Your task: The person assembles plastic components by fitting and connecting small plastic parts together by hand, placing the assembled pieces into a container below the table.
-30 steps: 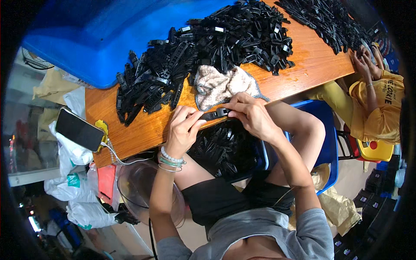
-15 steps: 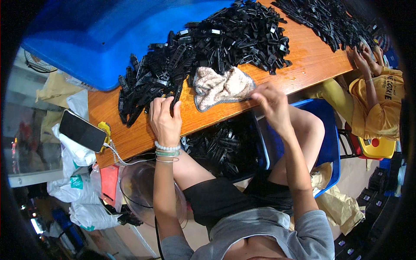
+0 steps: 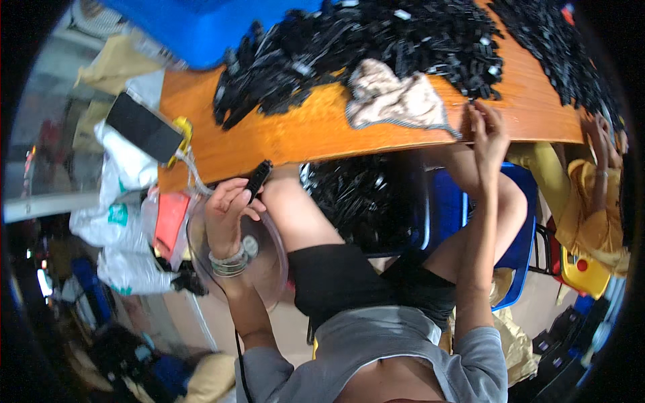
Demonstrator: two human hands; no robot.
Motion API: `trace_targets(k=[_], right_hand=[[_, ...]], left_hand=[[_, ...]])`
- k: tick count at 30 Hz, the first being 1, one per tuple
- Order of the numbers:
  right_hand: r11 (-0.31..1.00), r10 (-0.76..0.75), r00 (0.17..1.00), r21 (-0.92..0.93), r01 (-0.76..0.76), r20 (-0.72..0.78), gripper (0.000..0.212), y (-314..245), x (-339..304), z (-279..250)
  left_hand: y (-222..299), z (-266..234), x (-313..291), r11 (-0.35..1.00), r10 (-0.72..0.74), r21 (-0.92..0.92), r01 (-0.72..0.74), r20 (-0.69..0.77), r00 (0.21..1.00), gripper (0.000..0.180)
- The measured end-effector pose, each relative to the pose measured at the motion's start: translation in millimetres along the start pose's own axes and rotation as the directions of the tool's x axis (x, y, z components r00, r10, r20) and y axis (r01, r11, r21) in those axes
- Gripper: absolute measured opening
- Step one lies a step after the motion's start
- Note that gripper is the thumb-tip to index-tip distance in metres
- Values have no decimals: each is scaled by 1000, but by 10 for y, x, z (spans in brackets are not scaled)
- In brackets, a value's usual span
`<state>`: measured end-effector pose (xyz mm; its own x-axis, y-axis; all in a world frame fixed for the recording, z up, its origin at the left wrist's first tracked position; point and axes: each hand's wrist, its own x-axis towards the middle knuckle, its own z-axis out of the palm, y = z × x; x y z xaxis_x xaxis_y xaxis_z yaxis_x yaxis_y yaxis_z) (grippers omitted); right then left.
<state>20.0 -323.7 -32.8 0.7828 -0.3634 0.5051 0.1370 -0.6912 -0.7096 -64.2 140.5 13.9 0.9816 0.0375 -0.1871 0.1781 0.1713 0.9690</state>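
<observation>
Just beyond my right hand (image 3: 492,131), its grip unclear to me, black plastic parts (image 3: 376,43) lie heaped within reach, while my left hand (image 3: 225,207) pinches a black piece (image 3: 259,179) by one end.

Slim black plastic parts (image 3: 396,43) lay on a brown wooden table (image 3: 295,133), beyond a crumpled cream cloth (image 3: 395,99); at left, a flat black phone (image 3: 144,126).

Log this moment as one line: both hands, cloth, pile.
left hand: holding black part | right hand: at pile's near edge, grip unclear | cloth: on table, left of right hand | pile: black parts, on table
</observation>
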Motion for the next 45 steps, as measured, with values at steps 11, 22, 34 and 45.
trace_targets(k=[11, 22, 34, 45], right_hand=[[996, -1, 1000, -91, 3, 22, 18, -96, 40, 28], [993, -12, 999, -116, 6, -50, 11, -289, 124, 32], [899, -327, 941, -335, 281, -89, 16, -519, 152, 207], [593, 191, 771, 554, -584, 607, 31, -1178, -328, 349]], left_hand=[[-1310, -1625, -1029, 499, -418, 559, 662, -515, 749, 16], [-141, -116, -256, 812, 388, 494, -312, -57, 920, 18], [-198, 1629, 391, -72, 625, 768, -636, 532, 571, 29], [-241, 1579, 530, 333, 663, 657, -677, 348, 663, 35]])
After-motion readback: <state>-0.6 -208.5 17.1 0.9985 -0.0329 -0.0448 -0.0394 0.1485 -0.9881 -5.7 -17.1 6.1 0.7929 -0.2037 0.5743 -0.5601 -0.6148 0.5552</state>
